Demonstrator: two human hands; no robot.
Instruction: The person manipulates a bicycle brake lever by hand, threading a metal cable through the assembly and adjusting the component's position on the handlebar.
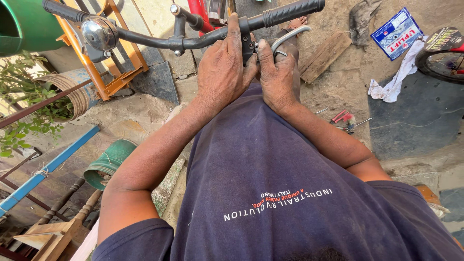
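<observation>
Both hands sit on the black bicycle handlebar (159, 41), close together, thumbs almost touching at the brake clamp (248, 44). Left hand (223, 67): fingers (234, 29) reach up over the bar just left of the clamp, pressed together; whether they curl fully around it cannot be told from this angle. Right hand (278, 72): fingers closed on the silver brake lever (292, 35), one fingertip pressing up beside the clamp, the lever arching over the knuckles. Black rubber grip (290, 9) lies just beyond the right fingers; chrome bell (98, 33) sits well to the left of the left fingers.

Risks, judged from the pose:
- Fingertip next to the lever pivot looks like a pinch point if the lever snaps back.
- Clamp may rotate on the bar if both hands push unevenly; lever ends up misaligned.
- Bar can swing under side load, since nothing visible locks it.
- Small tools (344, 117) on the ground, well below the right fingers, are out of reach without letting go.
</observation>
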